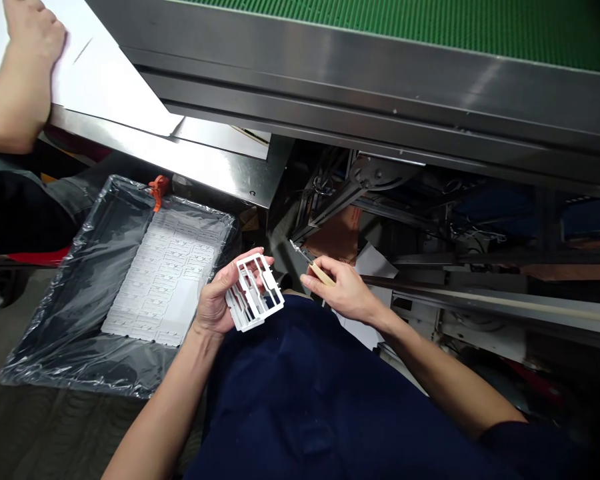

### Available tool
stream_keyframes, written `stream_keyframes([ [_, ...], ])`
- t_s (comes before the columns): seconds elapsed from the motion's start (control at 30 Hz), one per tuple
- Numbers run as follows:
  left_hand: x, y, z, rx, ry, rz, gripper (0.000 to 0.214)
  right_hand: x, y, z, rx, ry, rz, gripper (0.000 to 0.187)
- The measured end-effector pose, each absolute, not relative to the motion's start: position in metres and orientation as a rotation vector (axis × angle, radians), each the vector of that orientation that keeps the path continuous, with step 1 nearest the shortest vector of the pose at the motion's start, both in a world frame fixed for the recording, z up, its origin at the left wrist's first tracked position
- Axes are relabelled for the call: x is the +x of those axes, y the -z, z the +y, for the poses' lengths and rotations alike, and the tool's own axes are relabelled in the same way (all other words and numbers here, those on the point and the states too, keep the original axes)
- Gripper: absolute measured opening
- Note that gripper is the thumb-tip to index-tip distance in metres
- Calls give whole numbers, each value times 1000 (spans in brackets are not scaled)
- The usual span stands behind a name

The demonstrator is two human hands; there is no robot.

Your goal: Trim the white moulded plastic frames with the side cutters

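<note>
My left hand (pixel 219 297) is closed around a white plastic frame (pixel 254 293), a flat moulded part with long slots and thin bars. In my right hand (pixel 347 291) is a thin tool with a pale wooden handle (pixel 322 273), perhaps a craft knife; its metal end points up and left, apart from the frame. To the left of my left hand lies a tray (pixel 55 360) lined with clear plastic film. Rows of flat white parts (pixel 155 280) rest in it on a light sheet.
An orange clamp (pixel 157 191) grips the tray's far rim. Above runs a green conveyor belt (pixel 430 27) with a metal side rail (pixel 330 67). At upper left, another person's hand (pixel 35 47) rests on white sheets (pixel 115 87) on a metal table (pixel 215 167). Machine framework (pixel 350 193) stands at right.
</note>
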State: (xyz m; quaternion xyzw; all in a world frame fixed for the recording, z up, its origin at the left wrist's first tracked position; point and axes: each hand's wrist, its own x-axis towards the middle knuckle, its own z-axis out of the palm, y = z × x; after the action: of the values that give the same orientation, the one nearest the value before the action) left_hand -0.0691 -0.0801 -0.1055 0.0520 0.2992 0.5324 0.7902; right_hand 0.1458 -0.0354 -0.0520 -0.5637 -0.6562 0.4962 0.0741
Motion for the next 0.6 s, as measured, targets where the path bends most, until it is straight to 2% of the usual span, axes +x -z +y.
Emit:
stream_keyframes([
  [0.23, -70, 108, -81, 103, -1167, 624, 43, 139, 51, -37, -1651, -1607, -1775, 26],
  [0.6, -68, 109, -80, 80, -1214, 626, 50, 134, 56, -42, -1670, -1610, -1683, 27],
])
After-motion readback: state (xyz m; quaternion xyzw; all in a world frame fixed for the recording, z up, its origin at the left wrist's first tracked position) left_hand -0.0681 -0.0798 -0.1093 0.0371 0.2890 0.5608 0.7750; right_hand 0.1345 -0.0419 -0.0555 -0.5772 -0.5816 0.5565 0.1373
